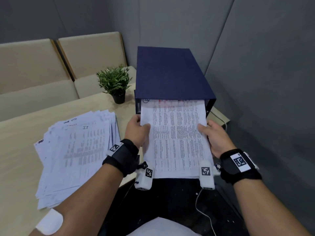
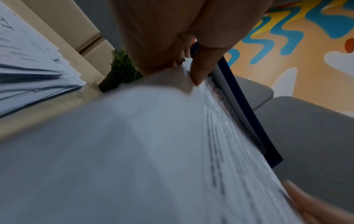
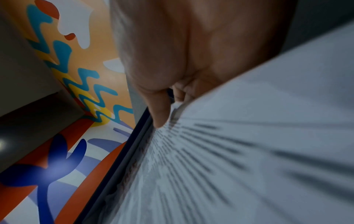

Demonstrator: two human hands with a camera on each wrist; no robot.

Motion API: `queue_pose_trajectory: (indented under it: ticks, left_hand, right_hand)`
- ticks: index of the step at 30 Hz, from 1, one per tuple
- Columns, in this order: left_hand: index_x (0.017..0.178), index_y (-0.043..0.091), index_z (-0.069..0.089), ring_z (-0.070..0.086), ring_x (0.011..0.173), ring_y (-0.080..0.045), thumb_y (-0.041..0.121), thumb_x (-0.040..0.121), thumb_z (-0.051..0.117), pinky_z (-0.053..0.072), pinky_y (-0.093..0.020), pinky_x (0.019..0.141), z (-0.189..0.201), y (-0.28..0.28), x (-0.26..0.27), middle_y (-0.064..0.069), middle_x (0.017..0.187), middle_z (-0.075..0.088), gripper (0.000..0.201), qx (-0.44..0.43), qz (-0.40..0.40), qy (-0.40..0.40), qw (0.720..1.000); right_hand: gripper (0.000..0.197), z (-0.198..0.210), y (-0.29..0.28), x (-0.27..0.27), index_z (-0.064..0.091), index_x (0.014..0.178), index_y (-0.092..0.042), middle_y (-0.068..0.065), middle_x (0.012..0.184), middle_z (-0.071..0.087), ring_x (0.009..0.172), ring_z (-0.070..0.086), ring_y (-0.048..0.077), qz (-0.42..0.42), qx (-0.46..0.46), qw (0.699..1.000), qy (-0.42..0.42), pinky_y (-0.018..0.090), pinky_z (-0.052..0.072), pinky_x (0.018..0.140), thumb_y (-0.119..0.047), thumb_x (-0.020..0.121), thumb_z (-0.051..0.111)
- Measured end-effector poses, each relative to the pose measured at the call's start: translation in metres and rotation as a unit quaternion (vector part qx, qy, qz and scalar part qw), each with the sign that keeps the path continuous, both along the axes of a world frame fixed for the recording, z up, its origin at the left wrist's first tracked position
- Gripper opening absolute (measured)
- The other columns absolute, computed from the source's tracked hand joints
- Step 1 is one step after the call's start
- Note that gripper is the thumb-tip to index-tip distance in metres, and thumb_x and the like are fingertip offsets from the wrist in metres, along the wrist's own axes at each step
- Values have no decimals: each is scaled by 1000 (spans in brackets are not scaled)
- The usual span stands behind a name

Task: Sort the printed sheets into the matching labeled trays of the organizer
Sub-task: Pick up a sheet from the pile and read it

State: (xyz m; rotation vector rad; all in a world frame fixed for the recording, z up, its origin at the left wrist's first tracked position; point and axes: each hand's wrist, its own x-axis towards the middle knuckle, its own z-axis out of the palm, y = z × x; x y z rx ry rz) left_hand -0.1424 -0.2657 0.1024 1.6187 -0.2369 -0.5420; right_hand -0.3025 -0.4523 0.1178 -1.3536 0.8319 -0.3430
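Two hands hold one bundle of printed sheets (image 1: 177, 138) by its long edges, both forearms reaching forward from the body. The left hand (image 1: 138, 130) pinches the left edge, thumb lying on top of the paper and fingers under it; the right hand (image 1: 214, 137) grips the right edge the same way, thumb on the printed face. The far end of the bundle lies inside the top opening of the dark blue organizer (image 1: 170, 74) on the table (image 1: 20, 159). A loose pile of sheets (image 1: 78, 154) lies to the left, near a potted plant (image 1: 115, 82).
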Motion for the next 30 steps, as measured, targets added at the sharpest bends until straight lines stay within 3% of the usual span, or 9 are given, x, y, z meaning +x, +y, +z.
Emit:
queue_pose_trajectory:
  ticks: [5, 10, 14, 16, 20, 23, 25, 28, 30]
  left_hand:
    - [98, 23, 51, 69, 81, -24, 3, 90, 53, 58, -42, 75, 3, -7, -1, -11, 100, 70, 22, -12, 34, 9, 999]
    - [130, 19, 36, 64, 76, -15, 4, 92, 55, 52, -26, 59, 1, -3, -12, -8, 98, 64, 45, -23, 1, 41, 999]
    - [143, 20, 26, 64, 83, -26, 0, 92, 54, 55, -47, 74, -2, 1, -17, -21, 108, 63, 61, 1, -20, 44, 999]
    - [140, 19, 32, 65, 86, -24, -7, 91, 49, 55, -46, 74, -1, -1, -18, -17, 107, 66, 58, -6, -7, 27, 1000]
    - [131, 19, 40, 66, 77, -11, -10, 89, 47, 53, -27, 67, 5, -10, -12, -1, 88, 68, 52, -22, 17, -25, 999]
    - [134, 23, 36, 55, 57, -8, -5, 90, 50, 44, -27, 54, 8, -15, -12, 6, 65, 57, 54, -30, -10, -6, 999]
    - [135, 23, 33, 61, 65, -10, -4, 90, 51, 49, -30, 60, 9, -17, -14, 7, 72, 63, 56, -25, -35, 8, 999]
    - [136, 17, 34, 66, 100, -22, -12, 87, 48, 55, -38, 83, 11, -15, -15, -5, 107, 69, 58, -16, -48, 9, 999]
    - [138, 16, 33, 65, 103, -28, -15, 85, 47, 53, -45, 89, 10, -11, -12, -12, 110, 68, 63, -23, -28, 17, 999]
  right_hand:
    - [10, -5, -12, -11, 59, 99, -5, 16, 103, 71, 91, 69, 32, 46, -6, 999, 25, 48, 55, 82, -6, 98, 49]
    - [15, 1, -23, 7, 56, 86, -10, 9, 88, 69, 70, 68, 18, -17, -27, 999, -10, 38, 56, 70, -6, 99, 49]
    - [14, 7, -26, 20, 58, 87, -11, 6, 84, 69, 73, 67, 19, -36, -34, 998, -32, 39, 57, 72, -8, 98, 50]
    - [12, 8, -25, 20, 58, 89, -11, 3, 82, 71, 72, 68, 16, -36, -26, 998, -47, 33, 58, 65, -10, 98, 51]
    - [13, 1, -28, 11, 62, 102, -11, 7, 97, 73, 86, 71, 21, 30, 46, 997, -59, 39, 58, 76, -9, 99, 49]
    - [14, -3, -35, 7, 62, 100, -13, 9, 100, 72, 86, 71, 23, -4, 29, 998, -57, 41, 56, 74, -7, 99, 49]
    - [13, -2, -36, 12, 60, 95, -13, 11, 100, 70, 84, 69, 24, -28, 17, 998, -58, 43, 56, 75, -7, 99, 49]
    - [14, -1, -34, 21, 60, 95, -14, 10, 101, 71, 89, 69, 25, -2, 18, 998, -53, 45, 56, 79, -8, 99, 48]
    - [17, 3, -33, 24, 61, 98, -17, 9, 102, 71, 92, 69, 26, 26, 30, 998, -51, 46, 56, 80, -7, 100, 47]
